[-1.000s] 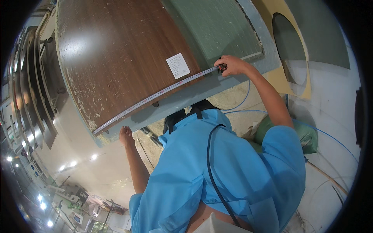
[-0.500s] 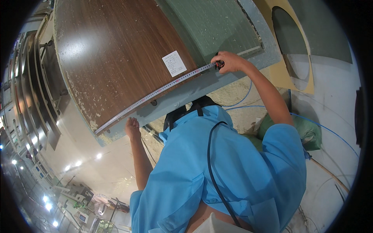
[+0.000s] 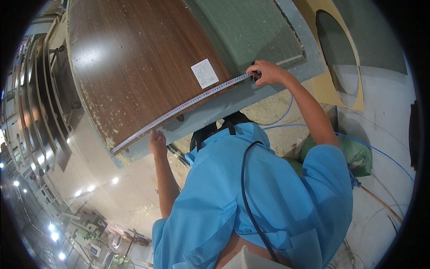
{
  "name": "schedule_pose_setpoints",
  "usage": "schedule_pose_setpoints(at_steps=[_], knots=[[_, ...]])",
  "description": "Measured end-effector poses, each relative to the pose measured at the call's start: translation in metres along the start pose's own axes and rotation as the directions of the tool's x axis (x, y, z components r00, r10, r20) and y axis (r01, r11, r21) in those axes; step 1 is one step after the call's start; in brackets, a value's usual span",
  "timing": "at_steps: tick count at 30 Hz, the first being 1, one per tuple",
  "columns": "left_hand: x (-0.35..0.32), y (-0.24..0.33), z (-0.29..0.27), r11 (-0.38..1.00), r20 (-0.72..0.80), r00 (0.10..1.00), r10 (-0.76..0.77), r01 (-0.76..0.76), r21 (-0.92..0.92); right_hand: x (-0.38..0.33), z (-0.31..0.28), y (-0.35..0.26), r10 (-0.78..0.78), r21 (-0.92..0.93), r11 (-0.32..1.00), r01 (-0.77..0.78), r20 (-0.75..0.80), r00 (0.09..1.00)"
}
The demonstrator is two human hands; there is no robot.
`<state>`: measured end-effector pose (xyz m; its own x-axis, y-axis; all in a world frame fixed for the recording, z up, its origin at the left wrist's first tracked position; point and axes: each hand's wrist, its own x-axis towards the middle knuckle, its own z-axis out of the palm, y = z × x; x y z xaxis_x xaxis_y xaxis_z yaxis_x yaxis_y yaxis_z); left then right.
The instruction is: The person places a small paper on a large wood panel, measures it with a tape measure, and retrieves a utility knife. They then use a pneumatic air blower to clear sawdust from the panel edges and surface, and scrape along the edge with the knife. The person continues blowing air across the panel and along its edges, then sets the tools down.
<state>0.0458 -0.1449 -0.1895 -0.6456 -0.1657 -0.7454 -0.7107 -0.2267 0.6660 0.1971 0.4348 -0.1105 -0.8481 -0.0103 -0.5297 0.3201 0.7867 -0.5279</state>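
Note:
A tape measure (image 3: 256, 75) is gripped in my right hand (image 3: 270, 73) at the near edge of the table, by the green board. Its white blade (image 3: 190, 102) runs down to the left across the brown wood-grain panel (image 3: 134, 58), as far as the panel's near-left corner. My left hand (image 3: 157, 142) is at the grey table edge just below the blade, its fingers curled and a fingertip close to the blade; I see nothing held in it. A white printed label (image 3: 204, 73) lies on the panel beside the blade.
The green board (image 3: 255, 31) lies right of the brown panel on the grey table (image 3: 215, 110). A tan sheet with an oval cutout (image 3: 320, 67) is at the right. Upright panels (image 3: 45, 98) stand at the left. A blue hose (image 3: 371, 143) and green sack (image 3: 358, 154) are on the right.
My left hand has moved slightly up and right, closer to the blade. My right hand still holds the tape measure, and the whole view has shifted a little.

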Motion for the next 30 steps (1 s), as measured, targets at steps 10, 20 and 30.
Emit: schedule_pose_setpoints(at_steps=[10,20,30], knots=[[-0.003,-0.002,0.01,1.0,0.202,0.979,0.001,0.003,-0.019,0.003,0.014,0.015,-0.127,0.424,0.902,0.08,0.082,0.989],[-0.091,0.003,0.085,0.946,0.35,0.904,-0.246,0.303,-0.117,-0.053,0.079,-0.051,-0.057,0.788,0.57,-0.232,0.32,0.946],[-0.087,0.037,0.222,0.863,0.687,0.693,-0.22,-0.19,0.468,-0.033,0.141,-0.202,0.375,0.948,0.315,-0.055,-0.071,0.924]])
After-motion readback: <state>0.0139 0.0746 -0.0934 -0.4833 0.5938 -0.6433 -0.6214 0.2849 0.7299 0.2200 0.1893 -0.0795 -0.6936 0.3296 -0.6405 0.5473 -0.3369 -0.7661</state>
